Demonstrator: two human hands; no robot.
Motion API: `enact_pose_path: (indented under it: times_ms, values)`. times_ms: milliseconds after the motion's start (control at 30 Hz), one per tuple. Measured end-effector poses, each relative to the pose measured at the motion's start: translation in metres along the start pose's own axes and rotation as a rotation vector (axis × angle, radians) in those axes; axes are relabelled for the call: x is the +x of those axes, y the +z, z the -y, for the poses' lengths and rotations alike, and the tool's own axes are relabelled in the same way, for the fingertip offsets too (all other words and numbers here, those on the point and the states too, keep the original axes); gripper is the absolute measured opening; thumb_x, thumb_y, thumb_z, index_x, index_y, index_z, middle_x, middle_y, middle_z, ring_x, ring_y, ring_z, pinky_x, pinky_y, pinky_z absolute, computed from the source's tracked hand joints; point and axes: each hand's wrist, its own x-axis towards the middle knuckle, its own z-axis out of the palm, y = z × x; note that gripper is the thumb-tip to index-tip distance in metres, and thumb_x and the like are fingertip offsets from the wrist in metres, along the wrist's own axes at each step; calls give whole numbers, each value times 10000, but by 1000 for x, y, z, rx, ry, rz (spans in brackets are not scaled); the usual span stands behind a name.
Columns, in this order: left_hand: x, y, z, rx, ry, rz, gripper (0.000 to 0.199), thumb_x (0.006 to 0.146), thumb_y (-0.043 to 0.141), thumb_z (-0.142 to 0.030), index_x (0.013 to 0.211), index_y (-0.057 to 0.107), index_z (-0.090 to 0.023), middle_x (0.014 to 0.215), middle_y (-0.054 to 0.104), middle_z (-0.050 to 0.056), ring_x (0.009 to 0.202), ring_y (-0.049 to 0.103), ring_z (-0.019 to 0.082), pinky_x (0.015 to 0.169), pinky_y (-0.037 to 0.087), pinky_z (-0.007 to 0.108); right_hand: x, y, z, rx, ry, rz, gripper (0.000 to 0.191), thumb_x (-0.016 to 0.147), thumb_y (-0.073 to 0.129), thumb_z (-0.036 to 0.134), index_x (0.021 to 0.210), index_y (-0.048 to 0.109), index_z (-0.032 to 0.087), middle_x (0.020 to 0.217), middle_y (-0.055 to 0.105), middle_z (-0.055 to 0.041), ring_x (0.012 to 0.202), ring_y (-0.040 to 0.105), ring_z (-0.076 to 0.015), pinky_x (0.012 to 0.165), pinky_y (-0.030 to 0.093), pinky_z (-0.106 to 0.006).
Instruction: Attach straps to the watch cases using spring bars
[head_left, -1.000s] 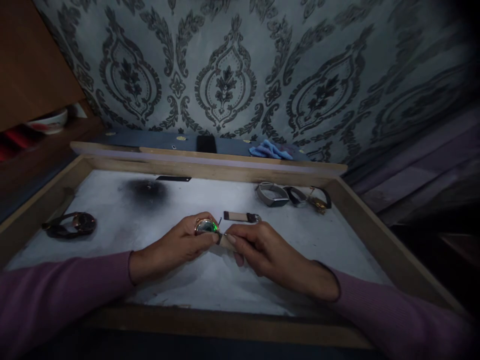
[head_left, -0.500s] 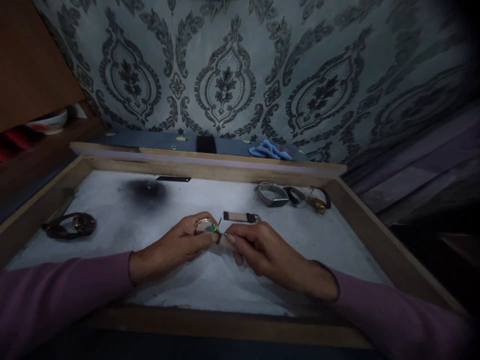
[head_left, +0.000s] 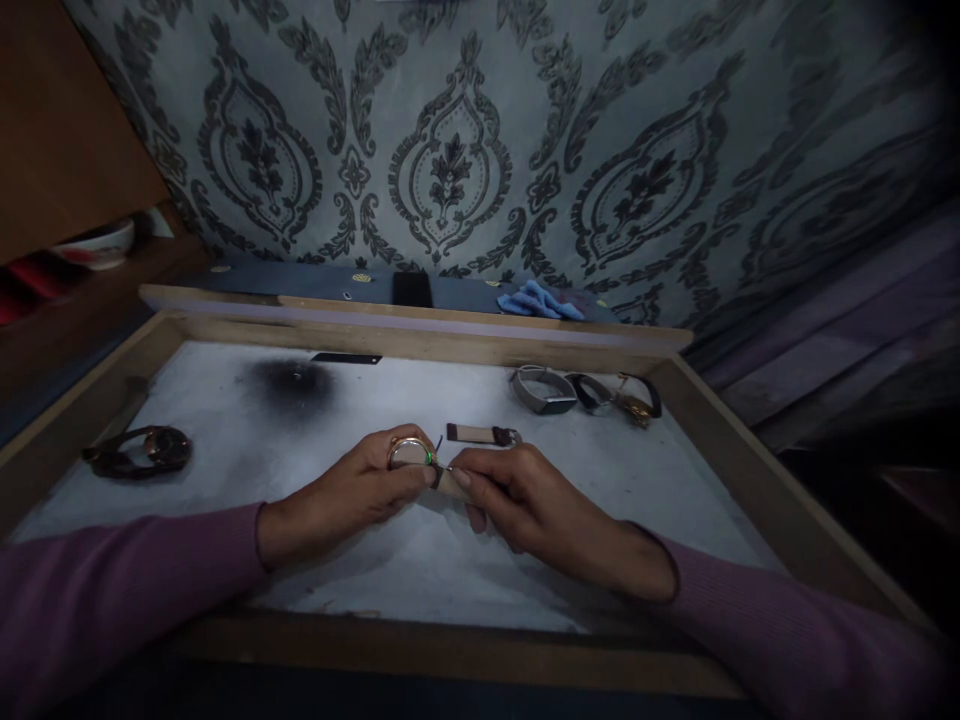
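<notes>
My left hand (head_left: 375,475) is closed round a watch (head_left: 410,453) with a gold-coloured rim, its shiny round face or back turned up and a green glint at its right edge. From the watch's right side a watch strap (head_left: 450,487), pale on the side I see, reaches to my right hand (head_left: 525,495). The right fingers are closed on this strap, and a tiny shiny bit shows at the thumb and fingertip; I cannot make out what it is. Just behind the hands lies a loose strap piece (head_left: 476,434) with a buckle.
A shallow wooden tray (head_left: 420,345) with a white bottom surrounds the work. A dark watch (head_left: 166,447) lies at its left, a grey band (head_left: 544,390) and more bands at the back right, a black flat strip (head_left: 346,358) at the back. Beyond the rim is a blue cloth (head_left: 540,299).
The reflection on the watch's shiny disc has shifted slightly. Both hands stay in nearly the same place and keep their hold.
</notes>
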Motion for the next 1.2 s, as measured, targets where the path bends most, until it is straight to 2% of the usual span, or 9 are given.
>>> enact_pose_path:
  times_ms: [400,1100,1200]
  values:
    - [0,-1,-1,-11,-1,6,130,842,561,-241,777,467,-179,502,333,-110,431,221,47,401,164,190,0,0,0,11,-21,-10,306,939,397,168,646,485,168,470,402,69,402,378,-57,435,295,-182]
    - [2,-2,2,-2,16,11,152,843,566,-264,772,460,-180,498,326,-115,427,218,47,399,172,181,1,-1,0,-16,0,-6,300,926,411,147,639,500,157,467,385,71,393,363,-56,428,289,-169]
    - [3,-3,4,-7,12,9,180,835,583,-305,782,461,-184,488,328,-117,413,213,48,388,165,185,1,-1,1,-10,-1,-22,297,920,411,141,636,497,159,498,438,52,416,390,-61,433,293,-167]
